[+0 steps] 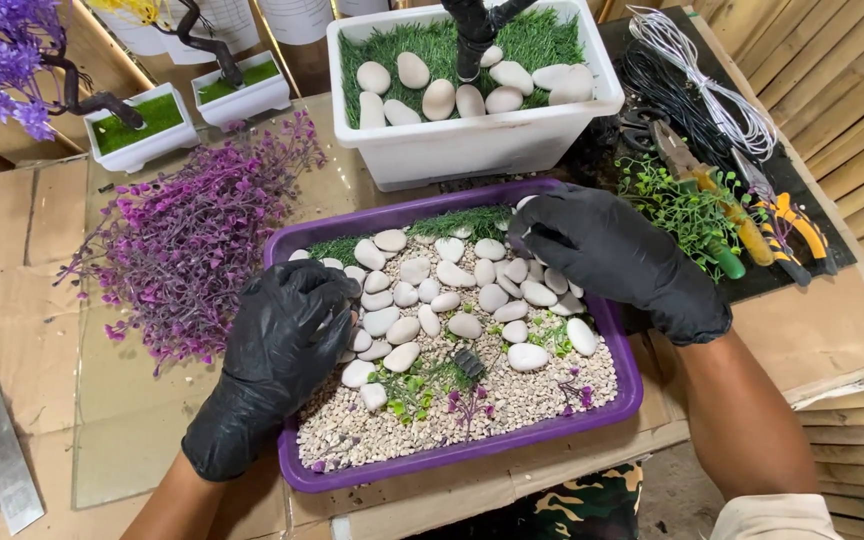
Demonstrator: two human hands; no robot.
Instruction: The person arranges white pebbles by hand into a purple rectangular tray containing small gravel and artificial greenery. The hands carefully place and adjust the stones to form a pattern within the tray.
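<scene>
**Both gloved hands in the purple pebble tray**

In the shallow purple plastic tray of pale gravel, I see my left hand, black-gloved, curled over the smooth white pebbles at the left edge; whether its grip holds one, I cannot tell. My right hand, also gloved, rests at the far right corner, fingertips pinched on something small. Behind the tray stands a white rectangular planter with artificial grass. Purple plastic foliage lies left on the counter.
</scene>
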